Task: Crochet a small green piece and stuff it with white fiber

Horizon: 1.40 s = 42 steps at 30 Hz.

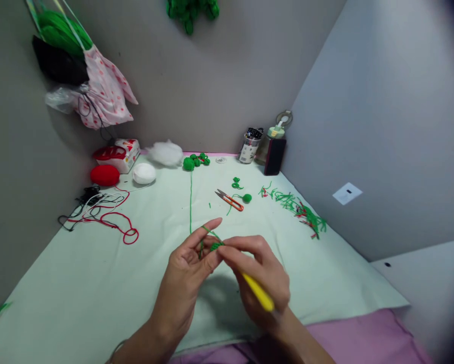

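My left hand (191, 265) pinches a small green crochet piece (215, 246) between thumb and fingers, with its index finger raised. Green yarn (191, 202) loops over that finger and runs back across the table toward a green yarn ball (189, 164). In my right hand (259, 270) is a crochet hook with a yellow handle (260, 293). Its tip meets the green piece, where the fingers of both hands hide it in part. Beyond the hands lie orange thread snips (230, 200) and a small green crocheted ball (247, 198).
Red yarn (104, 175), white yarn (144, 173) and tangled strands lie at the left. White stuffing (166, 153) sits at the back. Green and red yarn scraps (306, 215) spread along the right edge. A pen cup (249, 147), a bottle (276, 132) and a phone (275, 156) stand back right.
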Tool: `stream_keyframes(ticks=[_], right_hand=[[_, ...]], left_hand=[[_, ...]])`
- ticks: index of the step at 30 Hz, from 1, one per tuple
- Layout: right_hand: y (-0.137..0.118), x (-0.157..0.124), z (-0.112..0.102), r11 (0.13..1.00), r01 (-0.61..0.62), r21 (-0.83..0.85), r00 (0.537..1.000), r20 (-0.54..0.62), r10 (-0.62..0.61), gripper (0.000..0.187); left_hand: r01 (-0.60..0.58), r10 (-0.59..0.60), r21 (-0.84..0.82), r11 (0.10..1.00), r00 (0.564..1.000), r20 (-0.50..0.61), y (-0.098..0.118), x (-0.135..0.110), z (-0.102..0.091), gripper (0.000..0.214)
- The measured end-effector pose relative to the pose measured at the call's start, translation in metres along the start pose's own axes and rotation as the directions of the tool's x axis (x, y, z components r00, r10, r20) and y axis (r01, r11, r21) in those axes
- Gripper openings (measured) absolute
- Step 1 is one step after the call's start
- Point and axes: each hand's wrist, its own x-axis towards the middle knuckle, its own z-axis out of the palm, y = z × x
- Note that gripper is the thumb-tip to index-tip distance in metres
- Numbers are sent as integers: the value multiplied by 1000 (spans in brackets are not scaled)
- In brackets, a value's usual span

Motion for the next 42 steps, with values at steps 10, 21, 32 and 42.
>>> stream_keyframes(ticks=[10, 21, 32, 42], right_hand=[[7, 8, 0, 761, -338, 554, 919, 19, 394, 15], [11, 6, 1, 521, -481, 705, 799, 108, 592, 18], [-1, 1, -6, 989, 121, -85, 990, 77, -114, 27], [5, 9, -1, 845, -289, 450, 940, -33, 339, 19]], left_hand=[[124, -123, -65, 990, 992, 29, 4, 2, -1, 44], [72, -80, 122, 990, 995, 57, 4, -2, -8, 36], [-76, 83, 171, 982, 996, -33, -3, -4, -7, 42], [126, -121, -108, 986, 992, 47, 9, -1, -4, 49]])
